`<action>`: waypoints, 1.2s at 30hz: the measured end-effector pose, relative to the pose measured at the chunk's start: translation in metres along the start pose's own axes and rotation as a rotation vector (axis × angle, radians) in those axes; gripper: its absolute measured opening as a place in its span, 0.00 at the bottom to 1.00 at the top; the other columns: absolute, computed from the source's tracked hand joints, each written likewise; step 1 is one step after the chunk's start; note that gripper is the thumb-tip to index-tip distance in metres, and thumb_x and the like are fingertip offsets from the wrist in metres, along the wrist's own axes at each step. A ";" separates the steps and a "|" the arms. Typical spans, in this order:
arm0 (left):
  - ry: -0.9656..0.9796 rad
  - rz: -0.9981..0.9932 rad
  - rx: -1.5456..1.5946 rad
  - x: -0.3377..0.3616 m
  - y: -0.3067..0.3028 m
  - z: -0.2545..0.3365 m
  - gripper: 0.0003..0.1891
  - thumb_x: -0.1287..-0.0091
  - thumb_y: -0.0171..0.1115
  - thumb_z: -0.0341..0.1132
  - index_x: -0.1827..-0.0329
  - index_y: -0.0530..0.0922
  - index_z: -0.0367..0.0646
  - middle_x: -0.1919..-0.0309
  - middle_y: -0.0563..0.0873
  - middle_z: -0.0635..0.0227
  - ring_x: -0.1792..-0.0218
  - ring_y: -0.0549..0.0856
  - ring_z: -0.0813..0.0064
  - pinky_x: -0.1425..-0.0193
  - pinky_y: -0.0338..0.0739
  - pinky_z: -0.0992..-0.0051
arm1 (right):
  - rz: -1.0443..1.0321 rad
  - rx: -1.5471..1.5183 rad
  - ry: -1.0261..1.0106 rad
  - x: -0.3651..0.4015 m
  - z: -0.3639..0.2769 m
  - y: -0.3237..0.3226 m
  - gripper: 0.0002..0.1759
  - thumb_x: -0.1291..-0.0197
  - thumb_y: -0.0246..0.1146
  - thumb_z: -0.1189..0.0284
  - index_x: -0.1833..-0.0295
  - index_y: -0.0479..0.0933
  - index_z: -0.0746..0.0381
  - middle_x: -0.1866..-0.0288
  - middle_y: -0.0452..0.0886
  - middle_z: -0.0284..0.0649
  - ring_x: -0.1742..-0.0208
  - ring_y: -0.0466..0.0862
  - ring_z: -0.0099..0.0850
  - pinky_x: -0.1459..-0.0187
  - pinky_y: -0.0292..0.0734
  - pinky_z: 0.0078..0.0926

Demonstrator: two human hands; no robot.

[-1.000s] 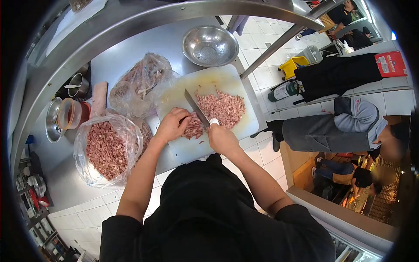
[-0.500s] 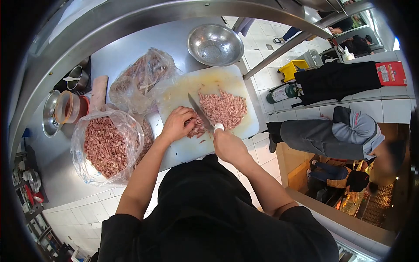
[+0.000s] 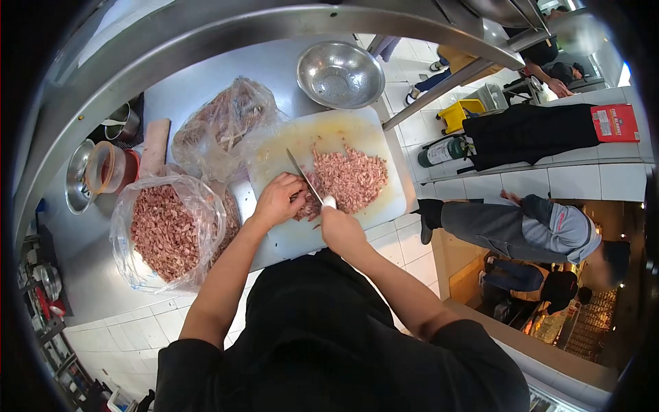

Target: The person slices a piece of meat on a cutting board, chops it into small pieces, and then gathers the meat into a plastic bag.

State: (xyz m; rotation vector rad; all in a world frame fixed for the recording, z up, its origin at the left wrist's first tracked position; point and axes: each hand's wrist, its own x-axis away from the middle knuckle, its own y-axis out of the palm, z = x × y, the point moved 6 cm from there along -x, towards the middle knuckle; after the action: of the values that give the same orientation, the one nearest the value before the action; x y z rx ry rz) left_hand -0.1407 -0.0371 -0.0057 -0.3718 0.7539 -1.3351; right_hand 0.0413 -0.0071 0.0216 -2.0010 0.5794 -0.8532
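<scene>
My right hand [image 3: 340, 229] grips the white handle of a knife [image 3: 305, 178] whose blade slants across a pile of chopped pink meat [image 3: 347, 178] on a white cutting board [image 3: 288, 151]. The fingers of my left hand [image 3: 277, 199] are curled on the near-left part of that meat, just left of the blade. The board lies on a steel counter [image 3: 192, 82].
A clear bag of chopped meat [image 3: 165, 230] stands left of the board, with a second bag of meat [image 3: 220, 123] behind it. A steel bowl [image 3: 340, 64] sits beyond the board. Pots and a container [image 3: 103, 168] are at far left. Another person [image 3: 528, 223] stands to the right.
The knife blade has shifted slightly left and nearer my left hand, and the view has drifted a little. The person on the right has moved.
</scene>
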 end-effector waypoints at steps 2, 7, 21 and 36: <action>-0.008 -0.004 -0.007 0.001 0.002 0.000 0.08 0.32 0.72 0.31 0.53 0.89 0.40 0.48 0.91 0.60 0.45 0.87 0.53 0.37 0.84 0.57 | 0.010 -0.022 -0.016 -0.028 0.005 0.000 0.09 0.27 0.57 0.75 0.50 0.79 0.69 0.58 0.91 0.64 0.54 0.93 0.63 0.50 0.87 0.64; -0.006 0.030 0.006 0.002 0.000 0.003 0.08 0.30 0.71 0.32 0.53 0.89 0.38 0.48 0.92 0.60 0.45 0.87 0.53 0.39 0.84 0.57 | -0.029 -0.087 -0.051 -0.004 -0.007 -0.037 0.11 0.25 0.56 0.75 0.49 0.78 0.72 0.57 0.91 0.65 0.53 0.92 0.65 0.50 0.87 0.64; 0.021 0.026 0.016 0.007 -0.015 0.020 0.09 0.32 0.73 0.31 0.51 0.89 0.41 0.45 0.90 0.60 0.41 0.86 0.53 0.34 0.83 0.57 | 0.015 -0.076 0.003 -0.009 0.000 -0.043 0.15 0.20 0.57 0.69 0.49 0.80 0.72 0.56 0.91 0.64 0.52 0.92 0.65 0.49 0.85 0.66; 0.020 0.034 -0.009 0.015 -0.011 0.013 0.08 0.33 0.73 0.27 0.53 0.89 0.38 0.47 0.91 0.58 0.45 0.88 0.52 0.39 0.85 0.58 | -0.038 -0.051 -0.042 -0.002 -0.014 -0.020 0.10 0.27 0.60 0.73 0.50 0.80 0.69 0.60 0.91 0.64 0.55 0.93 0.63 0.52 0.87 0.64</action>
State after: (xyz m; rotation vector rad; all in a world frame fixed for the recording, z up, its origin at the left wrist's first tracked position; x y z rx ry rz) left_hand -0.1391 -0.0563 0.0066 -0.3517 0.7806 -1.3050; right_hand 0.0308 -0.0031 0.0437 -2.0773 0.5463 -0.8248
